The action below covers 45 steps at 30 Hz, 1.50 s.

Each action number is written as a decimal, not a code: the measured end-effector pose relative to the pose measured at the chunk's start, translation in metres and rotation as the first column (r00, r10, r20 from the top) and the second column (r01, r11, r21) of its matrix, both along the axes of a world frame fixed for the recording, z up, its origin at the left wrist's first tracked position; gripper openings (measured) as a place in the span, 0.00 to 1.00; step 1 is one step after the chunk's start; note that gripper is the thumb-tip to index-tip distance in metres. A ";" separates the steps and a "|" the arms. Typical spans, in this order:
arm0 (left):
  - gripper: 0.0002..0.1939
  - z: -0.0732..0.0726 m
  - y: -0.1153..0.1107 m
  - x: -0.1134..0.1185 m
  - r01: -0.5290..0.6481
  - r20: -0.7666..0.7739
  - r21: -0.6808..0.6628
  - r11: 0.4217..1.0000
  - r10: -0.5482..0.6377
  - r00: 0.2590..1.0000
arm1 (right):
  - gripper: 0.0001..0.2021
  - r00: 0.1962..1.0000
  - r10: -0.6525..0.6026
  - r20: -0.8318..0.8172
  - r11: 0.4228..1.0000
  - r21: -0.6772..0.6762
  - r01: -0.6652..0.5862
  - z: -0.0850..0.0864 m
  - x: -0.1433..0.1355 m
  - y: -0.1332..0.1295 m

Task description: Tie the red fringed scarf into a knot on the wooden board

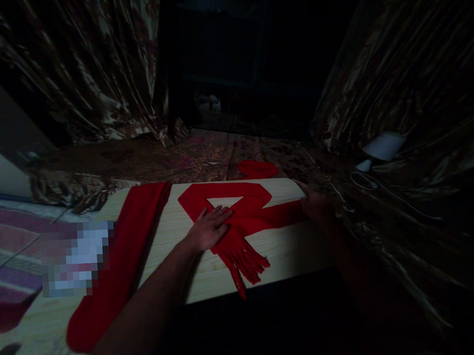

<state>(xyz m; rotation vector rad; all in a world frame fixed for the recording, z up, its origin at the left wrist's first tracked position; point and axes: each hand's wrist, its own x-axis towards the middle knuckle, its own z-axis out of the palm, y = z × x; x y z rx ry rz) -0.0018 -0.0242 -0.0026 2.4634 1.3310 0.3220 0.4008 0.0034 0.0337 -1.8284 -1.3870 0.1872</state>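
On a pale table [292,249], the left hand [211,229] lies flat, fingers apart, over a looped red scarf [249,217] reaching the shadowed right hand [318,207], whose grip is unclear; a hard rightward tug could skew the loop.

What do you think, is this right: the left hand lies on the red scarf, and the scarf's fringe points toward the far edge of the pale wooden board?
Not quite: the head view shows the fringe pointing toward the near edge of the pale wooden board. The left hand does lie on the red scarf.
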 end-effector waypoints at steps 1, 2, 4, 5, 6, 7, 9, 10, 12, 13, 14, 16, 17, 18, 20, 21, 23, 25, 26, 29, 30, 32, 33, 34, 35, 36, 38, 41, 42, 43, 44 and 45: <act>0.30 0.001 0.000 0.000 -0.003 -0.003 -0.004 1.000 0.003 1.000 | 0.12 0.987 0.125 0.101 0.992 0.012 -0.127 0.000 -0.016 -0.009; 0.30 0.002 -0.001 0.001 -0.006 -0.006 -0.009 1.000 0.006 1.000 | 0.14 0.935 0.305 0.182 0.952 -0.020 -0.307 -0.001 -0.032 -0.019; 0.31 0.005 -0.002 0.002 -0.008 -0.012 -0.018 1.000 0.008 1.000 | 0.17 0.750 0.596 0.286 0.797 -0.097 -0.597 -0.006 -0.062 -0.036; 0.31 0.006 -0.002 0.002 -0.008 -0.016 -0.022 1.000 0.008 1.000 | 0.18 0.660 0.661 0.357 0.731 -0.109 -0.673 -0.009 -0.074 -0.043; 0.31 0.007 -0.003 0.002 -0.008 -0.021 -0.024 1.000 0.007 1.000 | 0.18 0.597 0.683 0.420 0.695 -0.123 -0.709 -0.012 -0.083 -0.048; 0.31 0.007 -0.003 0.002 -0.008 -0.024 -0.023 1.000 0.008 1.000 | 0.19 0.552 0.689 0.470 0.675 -0.138 -0.725 -0.016 -0.090 -0.051; 0.32 0.007 -0.003 0.002 -0.007 -0.027 -0.016 1.000 0.007 1.000 | 0.20 0.506 0.668 0.545 0.679 -0.169 -0.715 -0.023 -0.096 -0.051; 0.32 0.006 -0.003 0.002 -0.007 -0.026 -0.012 1.000 0.007 1.000 | 0.20 0.491 0.658 0.572 0.688 -0.190 -0.700 -0.025 -0.097 -0.049; 0.32 0.005 -0.002 0.002 -0.004 -0.020 -0.009 1.000 0.004 1.000 | 0.19 0.461 0.638 0.617 0.708 -0.233 -0.667 -0.028 -0.096 -0.044; 0.32 0.004 -0.002 0.001 -0.001 -0.016 -0.011 1.000 0.001 1.000 | 0.18 0.446 0.632 0.634 0.714 -0.251 -0.654 -0.028 -0.096 -0.041; 0.32 0.004 -0.002 0.001 0.002 -0.013 -0.015 1.000 -0.002 1.000 | 0.17 0.433 0.628 0.646 0.716 -0.265 -0.645 -0.026 -0.096 -0.040; 0.32 0.004 -0.002 0.001 0.004 -0.003 -0.022 1.000 -0.004 1.000 | 0.16 0.424 0.633 0.648 0.713 -0.274 -0.646 -0.019 -0.097 -0.039; 0.32 0.004 -0.001 0.001 0.004 0.002 -0.026 1.000 -0.004 1.000 | 0.16 0.427 0.642 0.636 0.706 -0.273 -0.654 -0.014 -0.097 -0.040; 0.32 0.004 -0.001 0.001 0.004 0.006 -0.030 1.000 -0.004 1.000 | 0.16 0.435 0.653 0.620 0.698 -0.268 -0.664 -0.008 -0.097 -0.042; 0.32 0.006 -0.002 0.001 0.002 0.011 -0.038 0.999 -0.001 1.000 | 0.16 0.461 0.667 0.585 0.686 -0.241 -0.687 0.003 -0.096 -0.048; 0.31 0.007 -0.002 0.001 0.002 0.011 -0.043 0.999 -0.001 1.000 | 0.16 0.476 0.668 0.572 0.685 -0.223 -0.694 0.006 -0.095 -0.051; 0.30 0.010 -0.002 0.001 0.004 0.011 -0.055 0.998 -0.003 1.000 | 0.16 0.499 0.657 0.564 0.697 -0.202 -0.689 0.008 -0.093 -0.056; 0.30 0.013 -0.003 0.001 0.006 0.013 -0.069 0.998 -0.005 1.000 | 0.17 0.500 0.645 0.578 0.717 -0.231 -0.658 0.002 -0.090 -0.060; 0.29 0.014 -0.004 0.001 0.005 0.013 -0.079 0.997 -0.004 1.000 | 0.18 0.494 0.642 0.587 0.726 -0.257 -0.638 -0.003 -0.089 -0.062; 0.29 0.017 -0.005 0.001 0.004 0.011 -0.102 0.995 -0.003 1.000 | 0.24 0.469 0.666 0.580 0.714 -0.312 -0.627 -0.013 -0.088 -0.065; 0.29 0.017 -0.004 0.001 0.006 0.010 -0.103 0.995 -0.005 1.000 | 0.27 0.471 0.672 0.572 0.708 -0.307 -0.636 -0.013 -0.089 -0.066; 0.29 0.015 -0.004 0.000 0.010 0.009 -0.097 0.995 -0.009 1.000 | 0.32 0.482 0.672 0.562 0.702 -0.275 -0.657 -0.010 -0.094 -0.069; 0.29 0.014 -0.003 0.000 0.008 0.007 -0.092 0.996 -0.008 1.000 | 0.33 0.483 0.672 0.561 0.697 -0.260 -0.668 -0.008 -0.099 -0.070; 0.29 0.013 -0.003 -0.001 0.006 0.005 -0.087 0.996 -0.006 1.000 | 0.33 0.476 0.677 0.561 0.688 -0.251 -0.681 -0.006 -0.104 -0.072; 0.29 0.011 -0.002 -0.001 0.005 0.003 -0.081 0.997 -0.005 1.000 | 0.33 0.460 0.686 0.564 0.671 -0.247 -0.699 -0.005 -0.109 -0.073; 0.29 0.010 -0.002 -0.001 0.005 0.004 -0.074 0.997 -0.004 1.000 | 0.34 0.436 0.696 0.571 0.652 -0.249 -0.716 -0.004 -0.115 -0.073; 0.28 0.010 -0.002 -0.001 0.009 0.007 -0.063 0.998 -0.008 1.000 | 0.34 0.394 0.693 0.604 0.631 -0.244 -0.737 -0.007 -0.127 -0.074; 0.28 0.011 -0.003 0.000 0.007 0.011 -0.070 0.998 -0.007 1.000 | 0.34 0.368 0.649 0.666 0.646 -0.227 -0.729 -0.013 -0.140 -0.070; 0.28 0.011 -0.003 0.001 0.006 0.008 -0.073 0.997 -0.005 1.000 | 0.33 0.367 0.639 0.676 0.651 -0.221 -0.726 -0.015 -0.143 -0.068; 0.28 0.012 -0.003 0.001 0.003 0.005 -0.074 0.997 -0.003 1.000 | 0.32 0.371 0.636 0.676 0.653 -0.216 -0.726 -0.015 -0.145 -0.066; 0.28 0.012 -0.003 0.001 0.003 0.003 -0.074 0.997 -0.002 1.000 | 0.32 0.378 0.640 0.669 0.652 -0.211 -0.729 -0.015 -0.146 -0.065; 0.28 0.012 -0.003 0.001 0.004 0.001 -0.074 0.997 -0.004 1.000 | 0.32 0.391 0.646 0.655 0.649 -0.202 -0.734 -0.014 -0.147 -0.063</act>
